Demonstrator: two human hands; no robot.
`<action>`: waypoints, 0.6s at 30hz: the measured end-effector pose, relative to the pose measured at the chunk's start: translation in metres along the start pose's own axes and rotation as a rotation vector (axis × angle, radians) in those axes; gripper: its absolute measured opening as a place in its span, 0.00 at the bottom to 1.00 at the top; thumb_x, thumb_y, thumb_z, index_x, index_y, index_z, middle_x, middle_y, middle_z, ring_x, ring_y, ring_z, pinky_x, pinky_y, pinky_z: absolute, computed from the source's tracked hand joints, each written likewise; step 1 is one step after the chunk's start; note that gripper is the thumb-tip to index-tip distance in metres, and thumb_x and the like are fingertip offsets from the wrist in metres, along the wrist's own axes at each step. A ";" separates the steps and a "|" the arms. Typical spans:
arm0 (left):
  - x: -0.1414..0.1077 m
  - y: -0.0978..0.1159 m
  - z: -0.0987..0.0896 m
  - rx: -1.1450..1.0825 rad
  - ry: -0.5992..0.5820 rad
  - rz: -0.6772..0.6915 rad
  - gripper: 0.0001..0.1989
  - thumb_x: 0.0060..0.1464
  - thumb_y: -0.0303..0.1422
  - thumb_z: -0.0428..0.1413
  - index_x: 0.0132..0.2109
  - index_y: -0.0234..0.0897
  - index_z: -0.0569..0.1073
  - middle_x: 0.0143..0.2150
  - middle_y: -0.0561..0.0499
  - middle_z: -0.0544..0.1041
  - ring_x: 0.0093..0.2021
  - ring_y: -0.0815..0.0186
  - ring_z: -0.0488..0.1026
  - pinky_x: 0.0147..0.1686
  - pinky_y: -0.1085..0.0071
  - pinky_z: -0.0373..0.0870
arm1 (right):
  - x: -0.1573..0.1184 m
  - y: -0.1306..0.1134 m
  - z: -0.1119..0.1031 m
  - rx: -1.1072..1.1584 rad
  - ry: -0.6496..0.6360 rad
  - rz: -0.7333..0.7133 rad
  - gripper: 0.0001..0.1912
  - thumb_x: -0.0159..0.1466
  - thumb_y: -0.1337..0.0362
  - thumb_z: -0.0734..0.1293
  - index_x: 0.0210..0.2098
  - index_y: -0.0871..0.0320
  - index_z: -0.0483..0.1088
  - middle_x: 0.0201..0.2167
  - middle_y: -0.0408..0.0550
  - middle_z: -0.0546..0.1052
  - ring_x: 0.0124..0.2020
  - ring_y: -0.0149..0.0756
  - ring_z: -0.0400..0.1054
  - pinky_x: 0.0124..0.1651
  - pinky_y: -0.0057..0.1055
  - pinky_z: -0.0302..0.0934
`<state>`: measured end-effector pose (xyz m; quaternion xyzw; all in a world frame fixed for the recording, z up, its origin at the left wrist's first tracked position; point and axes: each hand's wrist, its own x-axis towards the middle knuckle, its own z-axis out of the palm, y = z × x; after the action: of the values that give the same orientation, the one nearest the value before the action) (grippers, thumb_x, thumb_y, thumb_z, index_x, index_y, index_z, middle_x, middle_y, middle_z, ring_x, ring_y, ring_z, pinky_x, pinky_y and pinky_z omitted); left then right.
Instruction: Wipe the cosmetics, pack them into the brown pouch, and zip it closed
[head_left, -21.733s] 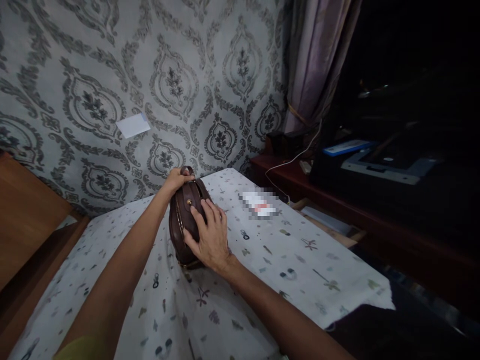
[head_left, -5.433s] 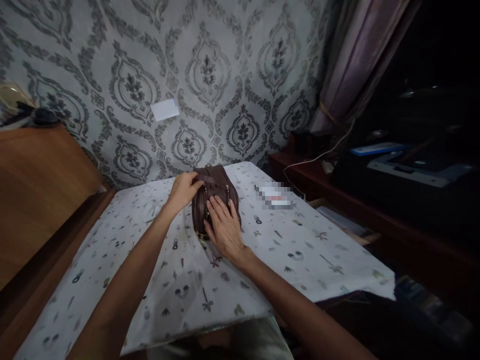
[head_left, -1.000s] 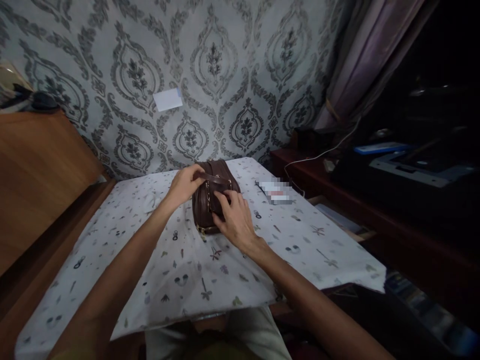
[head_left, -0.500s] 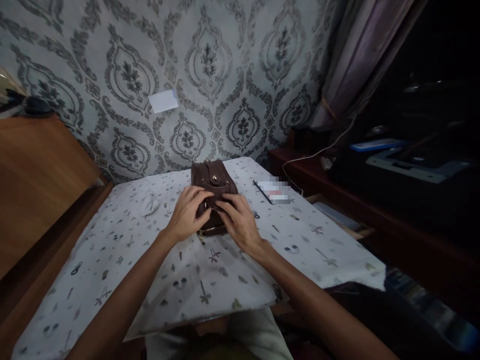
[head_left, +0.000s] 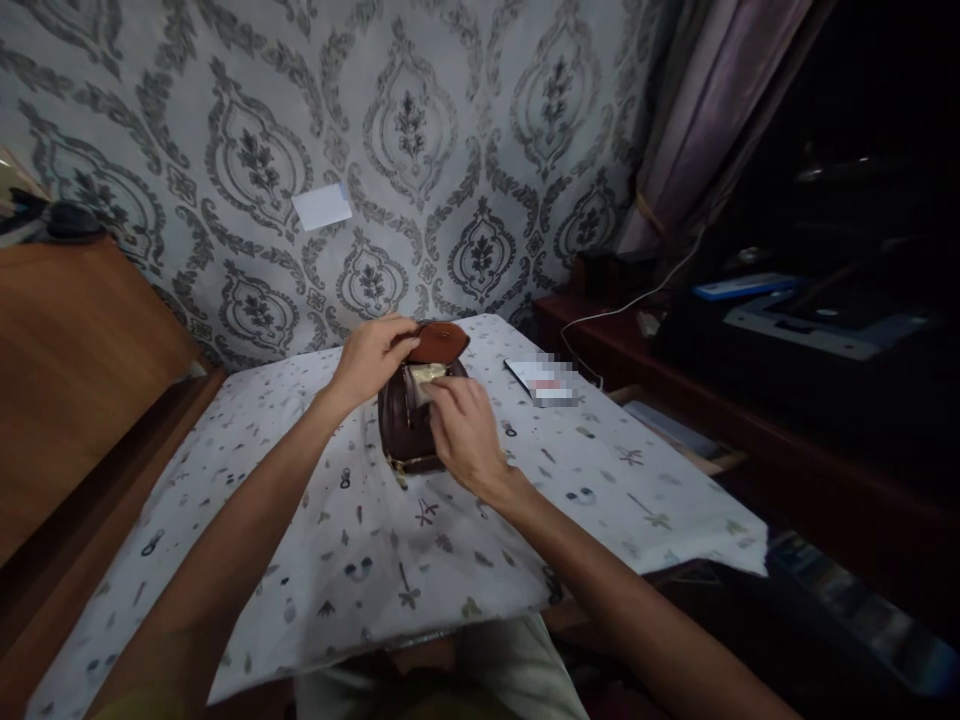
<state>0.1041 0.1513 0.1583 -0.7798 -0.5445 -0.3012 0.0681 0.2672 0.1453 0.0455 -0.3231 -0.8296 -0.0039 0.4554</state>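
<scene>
A dark brown leather bag with zips lies on the cloth-covered table. Its flap is lifted, and the orange-brown underside shows. My left hand pinches the flap's left edge between thumb and fingers. With fingers bent together, my right hand grips a pale yellowish packet-like thing at the bag's front pocket. Its lower part is hidden by the pocket and my fingers, and I cannot make out exactly what it is.
The table wears a white patterned cloth. A blurred-out card-like item lies right of the bag. To the left stands a wooden panel; to the right, a dark red cabinet with an open drawer. A white cable hangs there.
The bag's flap has gone from closed to raised, with my left hand moved up to it. My right hand has taken hold of the pale thing, which was not visible before.
</scene>
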 end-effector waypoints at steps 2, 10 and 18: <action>0.000 -0.001 -0.001 -0.016 -0.013 0.000 0.10 0.61 0.31 0.52 0.37 0.37 0.78 0.35 0.50 0.76 0.39 0.61 0.73 0.41 0.68 0.65 | 0.005 0.002 0.006 -0.135 -0.159 -0.033 0.24 0.68 0.74 0.58 0.61 0.60 0.69 0.54 0.59 0.73 0.52 0.49 0.61 0.52 0.43 0.57; -0.001 -0.001 0.000 -0.096 0.009 0.019 0.09 0.59 0.30 0.54 0.38 0.36 0.80 0.35 0.51 0.78 0.39 0.63 0.73 0.41 0.69 0.66 | 0.023 0.009 0.016 -0.338 -0.234 -0.126 0.25 0.72 0.70 0.57 0.67 0.63 0.63 0.56 0.59 0.72 0.54 0.50 0.59 0.53 0.45 0.53; -0.005 -0.009 0.005 -0.241 0.050 0.053 0.10 0.58 0.31 0.56 0.42 0.37 0.82 0.38 0.51 0.79 0.40 0.63 0.75 0.42 0.69 0.69 | 0.035 -0.004 0.019 -0.383 -0.293 -0.048 0.20 0.71 0.72 0.58 0.59 0.65 0.71 0.55 0.61 0.73 0.54 0.53 0.60 0.53 0.49 0.54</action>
<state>0.0975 0.1532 0.1494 -0.7887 -0.4817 -0.3819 -0.0044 0.2371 0.1666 0.0621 -0.3807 -0.8784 -0.1251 0.2605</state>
